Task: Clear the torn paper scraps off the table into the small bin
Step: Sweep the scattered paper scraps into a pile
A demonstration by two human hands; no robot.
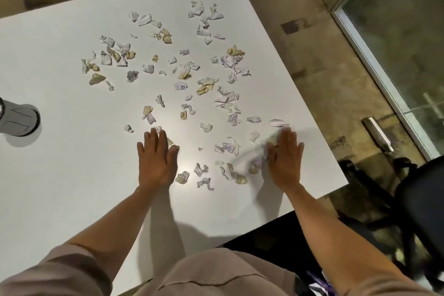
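Tabletop (60, 60), white: bare room along my near edge and left side. Paper scraps (185, 72): several dozen, too many to count exactly, spread from centre toward the right edge. Small bin (16, 119): one, grey, at the left edge. My left hand (157, 154) and right hand (284, 154): two, flat, fingers straight, pressing scraps, gripping nothing.

The table (72, 60) is plain white. The paper scraps (182, 72) are white, pale purple and tan, some with what looks like dark handwriting. The small bin (18, 119) is grey with dark lines. The sleeve (55, 274) is beige
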